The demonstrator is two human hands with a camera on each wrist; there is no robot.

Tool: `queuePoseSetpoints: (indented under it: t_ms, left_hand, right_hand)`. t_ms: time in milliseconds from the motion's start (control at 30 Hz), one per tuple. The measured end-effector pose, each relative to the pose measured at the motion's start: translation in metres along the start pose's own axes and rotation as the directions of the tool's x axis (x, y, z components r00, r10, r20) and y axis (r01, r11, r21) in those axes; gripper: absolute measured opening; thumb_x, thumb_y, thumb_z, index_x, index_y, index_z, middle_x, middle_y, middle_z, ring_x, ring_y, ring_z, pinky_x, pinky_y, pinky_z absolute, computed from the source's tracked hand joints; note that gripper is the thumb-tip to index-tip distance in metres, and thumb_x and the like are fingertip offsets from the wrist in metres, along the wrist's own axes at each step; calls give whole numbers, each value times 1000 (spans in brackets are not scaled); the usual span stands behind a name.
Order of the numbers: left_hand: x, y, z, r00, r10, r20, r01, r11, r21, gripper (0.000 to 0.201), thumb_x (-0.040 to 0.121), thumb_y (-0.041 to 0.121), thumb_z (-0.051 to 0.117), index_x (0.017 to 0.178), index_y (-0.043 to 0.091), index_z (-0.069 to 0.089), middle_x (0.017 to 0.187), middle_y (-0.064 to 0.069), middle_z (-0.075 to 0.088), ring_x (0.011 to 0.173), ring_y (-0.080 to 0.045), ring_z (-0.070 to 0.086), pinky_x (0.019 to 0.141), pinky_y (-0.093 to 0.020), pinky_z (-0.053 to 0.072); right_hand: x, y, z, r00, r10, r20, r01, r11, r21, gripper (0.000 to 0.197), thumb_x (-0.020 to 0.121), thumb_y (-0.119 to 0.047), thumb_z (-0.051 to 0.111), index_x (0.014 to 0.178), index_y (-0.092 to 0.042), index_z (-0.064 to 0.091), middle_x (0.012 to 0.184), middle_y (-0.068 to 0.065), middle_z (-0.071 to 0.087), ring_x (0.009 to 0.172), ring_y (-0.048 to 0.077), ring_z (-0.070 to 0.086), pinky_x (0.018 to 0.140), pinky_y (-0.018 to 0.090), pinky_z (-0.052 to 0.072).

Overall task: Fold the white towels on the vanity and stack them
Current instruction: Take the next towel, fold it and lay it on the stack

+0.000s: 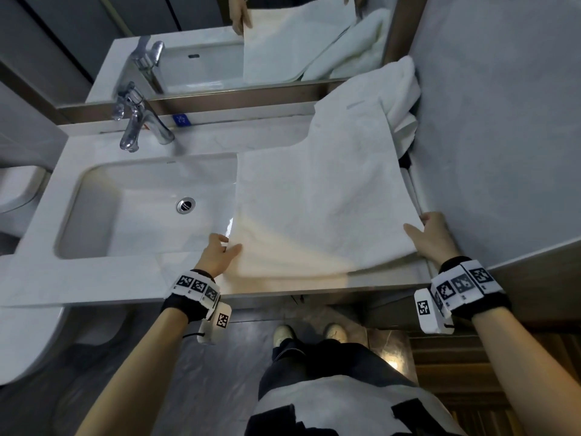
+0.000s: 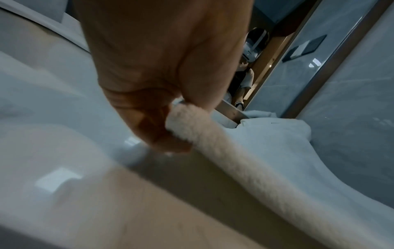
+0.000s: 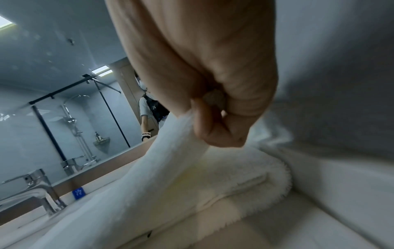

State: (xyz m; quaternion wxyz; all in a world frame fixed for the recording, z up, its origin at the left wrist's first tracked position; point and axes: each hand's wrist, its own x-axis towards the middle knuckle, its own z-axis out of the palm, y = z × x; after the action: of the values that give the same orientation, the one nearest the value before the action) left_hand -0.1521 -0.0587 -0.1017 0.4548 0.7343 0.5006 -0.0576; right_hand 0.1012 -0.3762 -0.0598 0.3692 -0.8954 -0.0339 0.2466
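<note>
Head view: left hand (image 1: 220, 251) & right hand (image 1: 432, 236) pinch near corners of white towel (image 1: 317, 196), fold just starting; crumpled towel (image 1: 404, 92) upper right untouched, no stack yet.

the thick white terry-cloth towel (image 1: 317, 199) looks fluffy and matt. the white basin sink (image 1: 94, 196) is smooth, glossy ceramic. the chrome metal faucet (image 1: 135, 121) shines mirror-bright. the pale marble-look vanity countertop (image 1: 94, 278) appears polished.

A white towel (image 1: 317, 196) lies spread on the vanity (image 1: 94, 278), partly overhanging the sink (image 1: 132, 199).
</note>
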Motion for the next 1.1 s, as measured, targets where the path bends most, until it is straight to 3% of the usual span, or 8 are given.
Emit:
queuePoseSetpoints:
  t_ms: [100, 200, 300, 400, 567, 667, 900, 1100]
  left_hand:
    - [-6, 0, -12, 999, 24, -29, -31, 955, -296, 22, 93, 20, 55, 108, 17, 38, 90, -13, 56, 72, -23, 54, 59, -29, 49]
    - [-11, 5, -28, 984, 164, 72, -101, 841, -532, 12, 98, 10, 44, 95, 16, 53, 89, -11, 59, 75, -22, 54, 57, -25, 51]
    - [-13, 8, -35, 936, 303, 179, -178, 847, -501, 36, 90, -14, 39, 99, 13, 61, 103, -9, 62, 92, -19, 58, 75, -29, 47]
    - [-13, 11, -33, 923, 358, 142, -290, 889, -355, 58, 69, -32, 45, 106, 10, 60, 107, -4, 65, 100, -11, 60, 81, -22, 49]
    - [-7, 16, -27, 926, 317, -204, -359, 907, -219, 36, 75, -19, 58, 99, 7, 64, 95, -3, 65, 91, -18, 58, 78, -19, 47]
    - [-3, 18, -29, 921, 240, -307, -308, 931, -195, 29, 84, -3, 60, 113, 2, 61, 110, -6, 58, 101, -17, 52, 91, -28, 40]
    - [13, 28, -37, 917, 266, -297, -356, 882, -309, 13, 92, 12, 57, 105, 15, 56, 102, -2, 60, 95, -14, 55, 76, -16, 40]
    - [55, 44, -47, 921, 270, -280, -368, 840, -400, 16, 94, 15, 55, 109, 13, 56, 99, 3, 63, 100, -15, 57, 83, -21, 44]
  right_hand:
    - [-8, -8, -8, 991, -129, 23, 123, 978, 167, 42, 93, -3, 36, 129, -25, 34, 114, 14, 48, 86, 23, 50, 71, 31, 43]
    - [-13, -20, -15, 970, -236, 55, 224, 960, 170, 46, 89, 6, 27, 115, -22, 53, 113, 5, 53, 93, 18, 53, 62, 19, 45]
    - [-16, -28, -17, 958, -251, 138, 222, 955, 197, 43, 89, 12, 36, 106, -15, 64, 116, 4, 58, 104, 18, 54, 60, 4, 45]
    - [-19, -32, -23, 942, -281, 183, 263, 958, 115, 53, 83, 21, 43, 119, -13, 60, 122, 6, 56, 109, 19, 54, 81, 15, 46]
    - [-20, -35, -28, 924, -365, 111, 360, 931, 65, 49, 72, 16, 68, 116, -5, 62, 121, 16, 62, 111, 27, 58, 91, 22, 46]
    - [-19, -38, -28, 912, -410, 21, 410, 912, -17, 43, 72, 19, 64, 110, -2, 65, 114, 17, 64, 99, 21, 54, 62, 3, 38]
    - [-8, -49, -28, 904, -420, -85, 413, 906, -92, 27, 79, 13, 59, 101, 0, 68, 92, 11, 63, 86, 20, 52, 52, 8, 32]
    - [19, -79, -22, 886, -430, -174, 434, 901, -14, 28, 92, -16, 59, 114, 0, 64, 114, 17, 59, 99, 22, 54, 76, 19, 40]
